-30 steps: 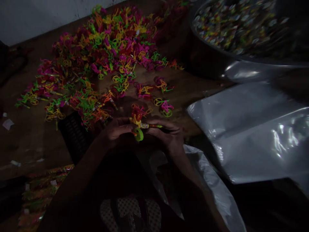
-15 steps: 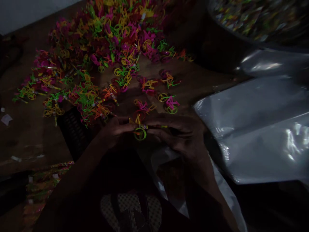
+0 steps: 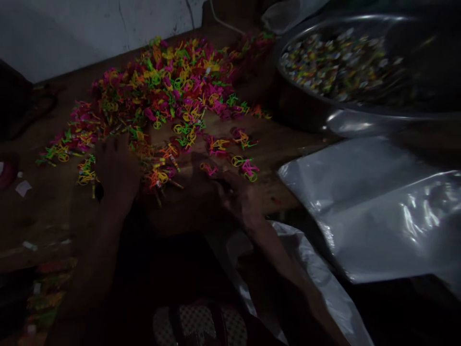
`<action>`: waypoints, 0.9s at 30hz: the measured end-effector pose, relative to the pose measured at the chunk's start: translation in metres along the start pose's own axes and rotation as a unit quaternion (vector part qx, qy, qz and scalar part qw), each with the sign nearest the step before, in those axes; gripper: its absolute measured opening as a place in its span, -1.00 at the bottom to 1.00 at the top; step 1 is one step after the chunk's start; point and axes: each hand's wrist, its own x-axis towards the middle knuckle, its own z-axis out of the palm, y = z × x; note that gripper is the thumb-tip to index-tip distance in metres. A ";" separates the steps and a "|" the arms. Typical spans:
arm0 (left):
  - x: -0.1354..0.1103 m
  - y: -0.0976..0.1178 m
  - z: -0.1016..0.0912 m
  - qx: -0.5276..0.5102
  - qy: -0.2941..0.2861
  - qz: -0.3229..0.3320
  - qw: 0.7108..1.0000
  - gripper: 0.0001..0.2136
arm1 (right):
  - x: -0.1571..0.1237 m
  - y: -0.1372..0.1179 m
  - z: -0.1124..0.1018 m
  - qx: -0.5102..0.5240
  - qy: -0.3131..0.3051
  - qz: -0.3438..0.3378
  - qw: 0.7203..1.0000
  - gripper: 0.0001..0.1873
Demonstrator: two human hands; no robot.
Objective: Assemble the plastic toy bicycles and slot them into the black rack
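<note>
Left hand (image 3: 118, 166) now outstretched over toys (image 3: 187, 86), right hand (image 3: 240, 194) curled, grips unclear, plastic (image 3: 374, 211) nearby

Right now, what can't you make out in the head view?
All head view:
Left hand: can't tell if it holds anything; its own back hides what's under it.
Right hand: grip unclear, dark; can't tell if it touches the pink piece.
Bits in the bowl: too small and blurred to identify.
Sheet: far end cut off by the right edge.
</note>
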 end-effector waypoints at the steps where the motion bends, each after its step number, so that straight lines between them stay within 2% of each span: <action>1: 0.003 0.000 0.003 0.008 0.026 0.015 1.000 -0.69 | 0.008 -0.003 0.003 -0.032 0.003 -0.010 0.999 -0.79; 4: 0.001 0.005 0.015 0.007 0.058 0.087 0.995 -0.64 | 0.041 -0.013 0.014 -0.108 -0.012 -0.023 0.994 -0.75; 7: -0.009 0.016 0.032 -0.014 0.007 0.146 0.989 -0.70 | 0.078 -0.017 0.030 -0.167 -0.065 -0.035 0.983 -0.71; 10: -0.019 0.026 0.049 -0.061 -0.045 0.144 0.987 -0.72 | 0.105 -0.017 0.050 -0.230 -0.115 -0.029 0.966 -0.63; 12: -0.023 0.029 0.056 -0.085 -0.056 0.139 0.985 -0.75 | 0.115 -0.015 0.056 -0.238 -0.122 -0.022 0.963 -0.59; 14: -0.022 0.030 0.058 -0.120 -0.067 0.127 0.982 -0.77 | 0.120 -0.010 0.055 -0.201 -0.107 -0.016 0.974 -0.64; 16: -0.020 0.031 0.057 -0.164 -0.078 0.100 0.978 -0.79 | 0.122 -0.004 0.044 -0.116 -0.063 -0.010 0.991 -0.73; 18: -0.017 0.032 0.057 -0.220 -0.094 0.053 0.969 -0.80 | 0.120 0.000 0.030 0.018 -0.007 0.018 1.000 -0.81; 19: -0.015 0.032 0.059 -0.251 -0.106 0.026 0.962 -0.81 | 0.116 0.000 0.022 0.102 0.012 0.046 0.994 -0.84; 21: -0.015 0.034 0.063 -0.317 -0.138 -0.027 0.938 -0.80 | 0.105 -0.002 0.011 0.283 0.018 0.125 0.951 -0.82; 23: -0.018 0.037 0.068 -0.384 -0.174 -0.082 0.903 -0.74 | 0.087 -0.009 0.007 0.427 0.006 0.199 0.882 -0.75; 25: -0.023 0.041 0.069 -0.443 -0.218 -0.130 0.860 -0.63 | 0.068 -0.017 0.007 0.506 0.000 0.244 0.827 -0.71; 27: -0.028 0.047 0.066 -0.486 -0.271 -0.163 0.815 -0.60 | 0.052 -0.024 0.010 0.538 -0.006 0.257 0.802 -0.71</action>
